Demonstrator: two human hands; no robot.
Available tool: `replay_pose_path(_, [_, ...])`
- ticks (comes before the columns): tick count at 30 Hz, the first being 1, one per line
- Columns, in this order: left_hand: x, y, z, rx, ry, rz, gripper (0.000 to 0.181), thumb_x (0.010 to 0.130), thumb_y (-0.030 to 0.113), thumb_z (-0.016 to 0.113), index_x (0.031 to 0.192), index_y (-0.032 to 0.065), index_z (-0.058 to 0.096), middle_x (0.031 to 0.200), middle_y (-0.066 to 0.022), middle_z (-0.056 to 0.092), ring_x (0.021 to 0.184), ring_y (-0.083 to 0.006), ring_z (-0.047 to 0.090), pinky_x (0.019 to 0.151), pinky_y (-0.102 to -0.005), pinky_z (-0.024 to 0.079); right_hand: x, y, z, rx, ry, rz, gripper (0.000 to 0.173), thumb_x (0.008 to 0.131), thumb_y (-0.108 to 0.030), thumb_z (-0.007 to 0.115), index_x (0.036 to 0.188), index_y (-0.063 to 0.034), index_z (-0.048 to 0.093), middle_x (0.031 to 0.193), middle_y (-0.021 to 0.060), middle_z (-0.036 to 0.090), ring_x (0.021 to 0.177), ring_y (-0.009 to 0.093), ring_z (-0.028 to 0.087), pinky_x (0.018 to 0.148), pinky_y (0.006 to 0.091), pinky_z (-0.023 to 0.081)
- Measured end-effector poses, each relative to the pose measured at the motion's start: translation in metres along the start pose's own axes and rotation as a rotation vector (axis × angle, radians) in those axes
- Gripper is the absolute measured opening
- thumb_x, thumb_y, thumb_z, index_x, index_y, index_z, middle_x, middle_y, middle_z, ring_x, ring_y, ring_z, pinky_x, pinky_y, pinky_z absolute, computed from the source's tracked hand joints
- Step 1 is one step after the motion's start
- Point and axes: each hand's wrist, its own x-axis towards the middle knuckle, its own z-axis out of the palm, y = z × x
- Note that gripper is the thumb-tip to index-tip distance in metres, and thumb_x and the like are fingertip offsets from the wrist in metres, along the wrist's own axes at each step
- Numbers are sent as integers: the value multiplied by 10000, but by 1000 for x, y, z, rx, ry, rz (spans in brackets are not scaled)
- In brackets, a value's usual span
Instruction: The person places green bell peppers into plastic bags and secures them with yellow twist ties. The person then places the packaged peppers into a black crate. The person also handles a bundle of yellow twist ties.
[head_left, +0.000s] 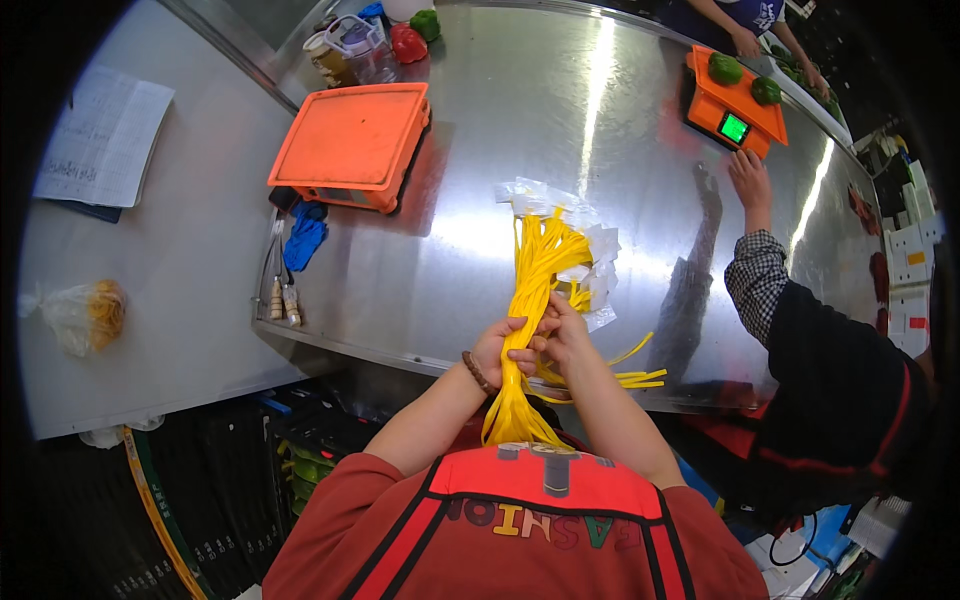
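A thick bundle of yellow plastic ties (536, 259) runs from over the metal table towards my chest. Clear plastic tags (551, 201) fan out at its far end. My left hand (506, 349) is wrapped around the middle of the bundle. On its right side, my right hand (564, 330) has its fingers against the strands, next to a smaller group of yellow ties (577, 296) with clear tags. Some loose yellow ends (637, 379) stick out past my right wrist. Part of the right fingers is hidden, so their exact grip is unclear.
An orange scale (352, 142) stands at left, near blue gloves (305, 236) and wooden-handled tools (285, 301). At right, a co-worker's hand (750, 180) touches another orange scale (739, 105) bearing green peppers. A second person (742, 37) works beyond. Bottles (367, 52) stand at the back left.
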Motion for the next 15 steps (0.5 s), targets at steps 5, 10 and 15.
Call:
replay_pose_path(5, [-7, 6, 3, 50, 174, 92, 425, 878, 285, 414, 1261, 102, 430, 836, -47, 586, 487, -36, 418, 524, -218, 383, -1, -7, -23, -79, 119, -101, 152, 855, -270, 553, 824, -121, 542, 553, -29, 414, 483, 100, 395, 508, 275, 389])
replay_pose_path(10, [-15, 14, 2, 208, 409, 143, 370, 850, 189, 494, 1205, 88, 475, 799, -43, 576, 523, -56, 437, 512, -211, 402, -14, -20, -2, 33, 196, -136, 161, 851, -245, 568, 756, -138, 496, 527, -51, 354, 476, 91, 362, 486, 267, 350])
replay_pose_path(15, [-17, 22, -1, 447, 357, 70, 251, 824, 119, 533, 1062, 40, 525, 756, -53, 581, 532, -74, 463, 492, -178, 400, 18, -67, -10, 68, 52, -366, 139, 896, -239, 503, 862, -116, 558, 609, -14, 458, 547, 118, 442, 525, 301, 400])
